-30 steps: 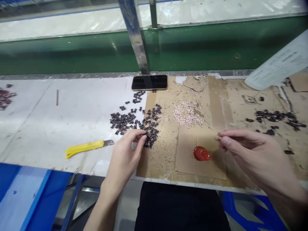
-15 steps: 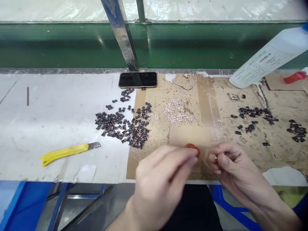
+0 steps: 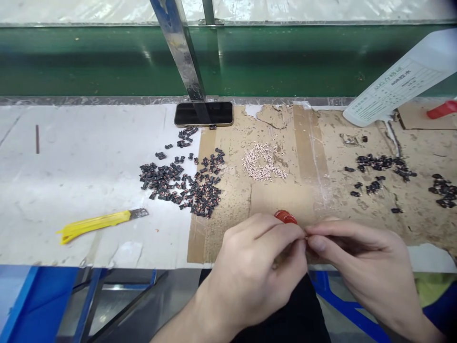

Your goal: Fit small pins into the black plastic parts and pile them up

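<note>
I am holding the right hand (image 3: 371, 267) pinched on a tiny piece (image 3: 306, 237) against the left hand (image 3: 264, 262), closed on contents I cannot tell; a red cap (image 3: 285, 216) is sitting just beyond the left. Two-handed fingertip joining is apparently occupying this step, next calling for steady alignment.

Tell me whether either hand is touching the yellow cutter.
No, the left hand and right hand are close together by the red blob, while the yellow cutter lies apart, left of the dark pieces.
</note>
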Tool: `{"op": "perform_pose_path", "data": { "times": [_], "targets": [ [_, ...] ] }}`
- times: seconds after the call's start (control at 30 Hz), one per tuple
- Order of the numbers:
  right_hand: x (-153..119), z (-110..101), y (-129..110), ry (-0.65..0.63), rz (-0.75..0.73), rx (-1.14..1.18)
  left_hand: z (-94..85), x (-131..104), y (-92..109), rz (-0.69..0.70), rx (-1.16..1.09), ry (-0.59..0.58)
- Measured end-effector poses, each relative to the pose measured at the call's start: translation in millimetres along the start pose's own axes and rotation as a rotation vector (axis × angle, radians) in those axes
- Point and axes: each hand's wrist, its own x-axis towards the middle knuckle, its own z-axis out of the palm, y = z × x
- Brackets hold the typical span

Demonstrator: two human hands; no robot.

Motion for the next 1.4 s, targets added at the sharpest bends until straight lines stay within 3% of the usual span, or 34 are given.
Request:
{"op": "perform_pose_path", "data": {
  "times": [0.27,0.4,0.53,0.77,1.03,1.13,1.23,1.4],
  "targets": [
    [0,-10,4,-0.158,-0.194,-0.117,-9.6,6,6,-0.459,-0.364,-0.176],
    [1,-15,8,-0.262,-0.284,-0.188,-15.0,6,6,-0.583,-0.451,-0.286],
    [-4,-15,12,-0.272,-0.352,-0.227,-14.8,3,4,-0.622,-0.469,-0.319],
    [-17,-12,15,-0.222,-0.306,-0.193,-8.0,-6,5,-0.587,-0.503,-0.249],
    [-20,-10,19,-0.223,-0.315,-0.311,-0.8,-13,2,-0.510,-0.475,-0.203],
    [-16,-13,26,-0.140,-0.282,-0.315,0.0,-20,-3,-0.522,-0.467,-0.136],
    [-10,-15,35,-0.014,-0.347,-0.478,-2.0,-27,-10,-0.601,-0.445,-0.024],
    [-3,-12,43,-0.042,-0.494,-0.748,-7.4,-32,-18,-0.686,-0.484,0.057]
  ]
}}
